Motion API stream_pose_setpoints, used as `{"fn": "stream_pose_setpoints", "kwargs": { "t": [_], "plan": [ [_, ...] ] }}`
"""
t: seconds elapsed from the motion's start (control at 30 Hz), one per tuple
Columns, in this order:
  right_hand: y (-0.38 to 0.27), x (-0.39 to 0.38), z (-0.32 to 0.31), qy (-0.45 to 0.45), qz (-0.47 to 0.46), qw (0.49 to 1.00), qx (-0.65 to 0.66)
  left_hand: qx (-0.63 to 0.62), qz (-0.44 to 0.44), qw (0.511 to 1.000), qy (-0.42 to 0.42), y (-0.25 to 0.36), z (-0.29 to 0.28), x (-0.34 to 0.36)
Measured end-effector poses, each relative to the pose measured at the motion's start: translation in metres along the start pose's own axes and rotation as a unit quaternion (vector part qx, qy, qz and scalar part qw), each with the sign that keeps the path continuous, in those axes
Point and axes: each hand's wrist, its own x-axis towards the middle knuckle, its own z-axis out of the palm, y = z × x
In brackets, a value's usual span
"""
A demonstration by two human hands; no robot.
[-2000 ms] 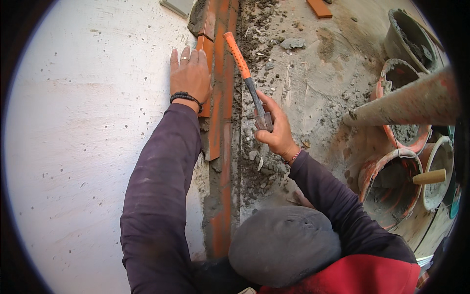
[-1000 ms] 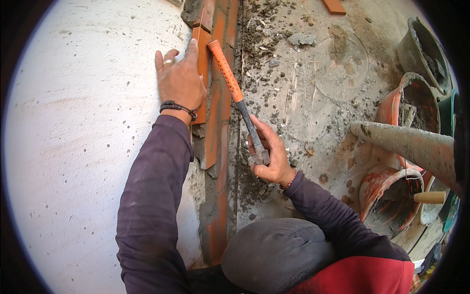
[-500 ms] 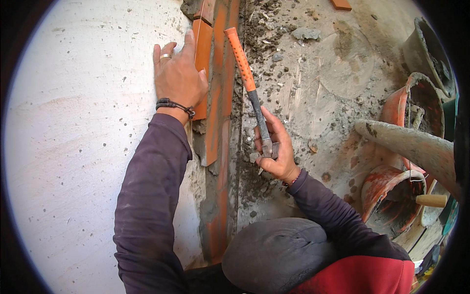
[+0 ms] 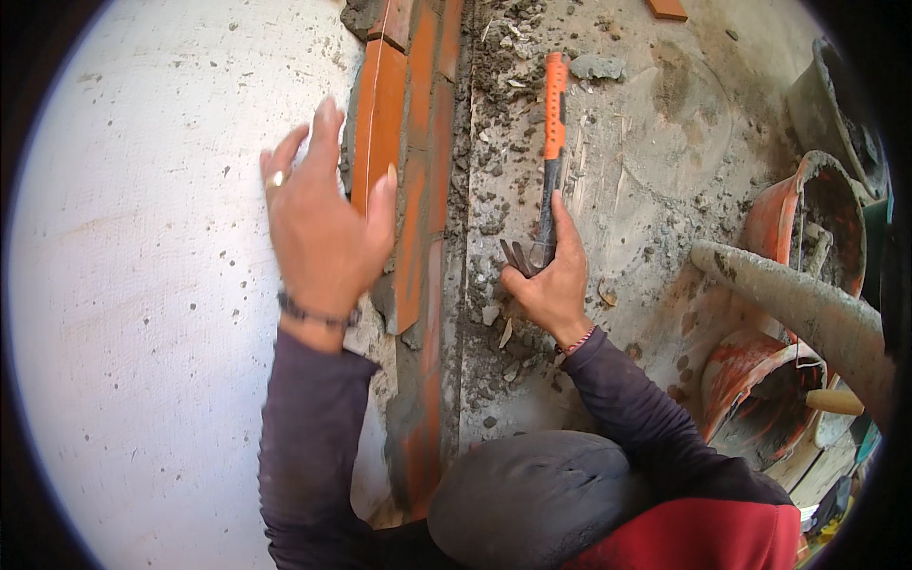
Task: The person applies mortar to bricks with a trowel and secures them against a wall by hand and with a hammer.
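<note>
My left hand (image 4: 325, 223), slightly blurred, is open with its fingers spread, just left of the top brick (image 4: 380, 109). It wears a ring and a dark bracelet. That orange brick lies on a mortared brick course (image 4: 429, 180), and a thin string runs lengthwise over it. On the other side, my right hand (image 4: 553, 290) grips a hammer (image 4: 553, 123) by its head end. The hammer's orange, dotted grip points away from me, and its claw pokes out between my fingers. Most of the hammer head is hidden by the hand.
A white wall surface (image 4: 152, 237) borders the bricks on the left. Mortar crumbs and a grey lump (image 4: 597, 66) litter the concrete floor. At right are an orange bucket (image 4: 769, 218), a dark bucket (image 4: 826, 104), a tipped bucket (image 4: 727, 380) and a thick grey pole (image 4: 788, 290).
My left hand has come off the brick, back toward me and a little left. My right hand has turned the hammer so its grip swung to the right.
</note>
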Motion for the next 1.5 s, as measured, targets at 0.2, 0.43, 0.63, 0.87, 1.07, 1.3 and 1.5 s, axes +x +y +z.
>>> {"fn": "stream_pose_setpoints", "kwargs": {
  "t": [0.2, 0.43, 0.63, 0.87, 1.07, 1.3, 1.5],
  "plan": [
    [0.013, 0.012, -0.007, 0.011, 0.008, 0.988, -0.151, -0.11, -0.036, 0.991, -0.061, 0.025, -0.053, -0.058],
    [0.026, 0.018, -0.01, 0.001, 0.021, 0.968, -0.251, -0.22, -0.103, 0.949, -0.201, 0.023, -0.095, -0.126],
    [0.026, 0.017, -0.005, -0.006, 0.012, 0.953, -0.304, -0.322, -0.199, 0.854, -0.357, 0.022, -0.134, -0.161],
    [0.018, 0.015, -0.007, 0.009, -0.043, 0.938, -0.345, -0.41, -0.231, 0.688, -0.553, 0.005, -0.182, -0.217],
    [-0.052, 0.022, -0.047, -0.157, 0.007, 0.987, -0.038, -0.556, -0.175, 0.663, -0.471, -0.004, -0.186, -0.289],
    [-0.161, -0.048, -0.172, -0.638, -0.055, 0.754, 0.148, -0.64, -0.032, 0.68, -0.356, -0.02, -0.179, -0.325],
    [-0.205, -0.065, -0.324, -0.266, 0.002, 0.878, -0.397, -0.614, 0.039, 0.731, -0.294, -0.01, -0.175, -0.332]
  ]
}}
